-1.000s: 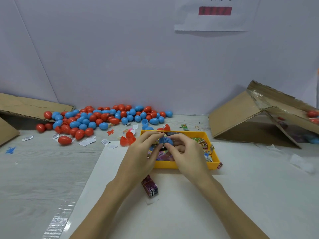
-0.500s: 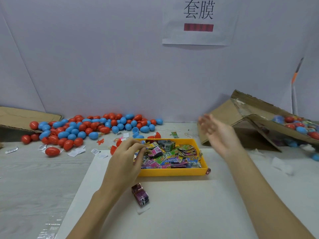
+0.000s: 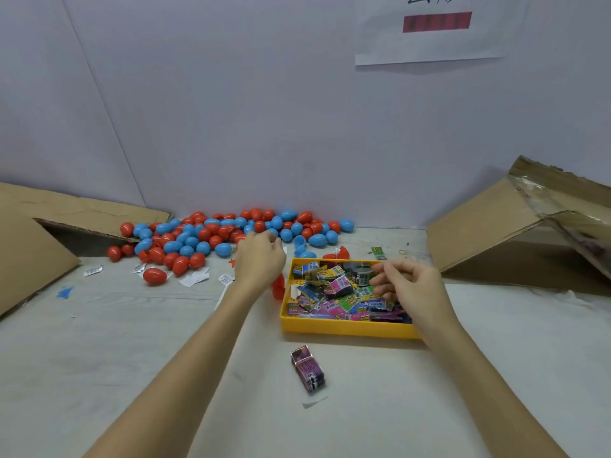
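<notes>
— Why is your left hand (image 3: 261, 261) out so far on that side?

— That is where the stock lies. The heap of red and blue plastic eggs (image 3: 224, 234) is banked against the wall, just past the flat brown cardboard flap (image 3: 33, 246), so I reach over to its near edge for one. My fingers are curled away from me and the back of the hand hides them, so I cannot tell whether they have closed on anything.

— And the red piece beside your wrist?

— An open red plastic egg half (image 3: 278, 287), standing against the shallow yellow plastic tray (image 3: 347, 329). I judge it is parked there so that filling it takes only a short move.

— What goes in?

— One of the small, brightly printed foil packets (image 3: 334, 292) heaped in the tray. My right hand (image 3: 410, 289) hovers over them, fingers loosely hooked, thumb forward, with nothing visibly between them. It looks poised to pick one out.

— The little pink carton (image 3: 309, 371) in front?

— Lying alone on the white sheet, apart from the tray. Far right, a tipped brown cardboard box (image 3: 496, 233) opens away from me.
</notes>
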